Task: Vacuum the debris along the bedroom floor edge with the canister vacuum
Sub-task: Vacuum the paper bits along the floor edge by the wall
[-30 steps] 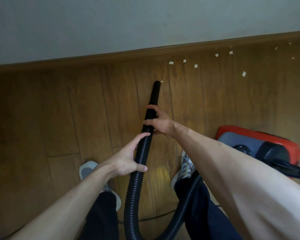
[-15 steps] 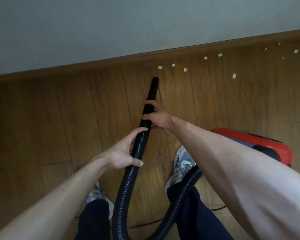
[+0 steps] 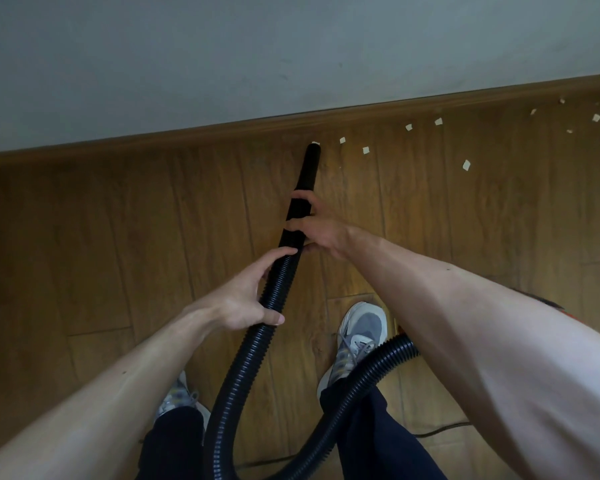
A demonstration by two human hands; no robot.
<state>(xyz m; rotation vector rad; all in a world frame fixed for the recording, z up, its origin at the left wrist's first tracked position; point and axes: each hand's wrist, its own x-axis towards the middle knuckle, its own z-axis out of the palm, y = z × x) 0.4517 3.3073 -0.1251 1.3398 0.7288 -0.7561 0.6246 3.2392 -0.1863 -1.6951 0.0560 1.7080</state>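
Note:
A black vacuum nozzle (image 3: 308,171) points at the wooden floor near the skirting board (image 3: 222,131), its tip on a white paper scrap (image 3: 315,143). My right hand (image 3: 317,228) grips the nozzle's rigid tube. My left hand (image 3: 245,299) holds the ribbed black hose (image 3: 246,358) just behind it. Several white paper scraps (image 3: 366,150) lie along the floor edge to the right of the tip. The red canister is almost wholly hidden behind my right arm.
A grey wall (image 3: 257,57) rises above the skirting board. My two grey shoes (image 3: 359,336) stand on the floor, the hose looping between my legs. A thin black cord (image 3: 440,434) runs across the floor at the lower right.
The nozzle tip has moved forward and right toward the skirting, reaching the nearest scrap. I have stepped forward, and the red canister has slipped behind my right arm.

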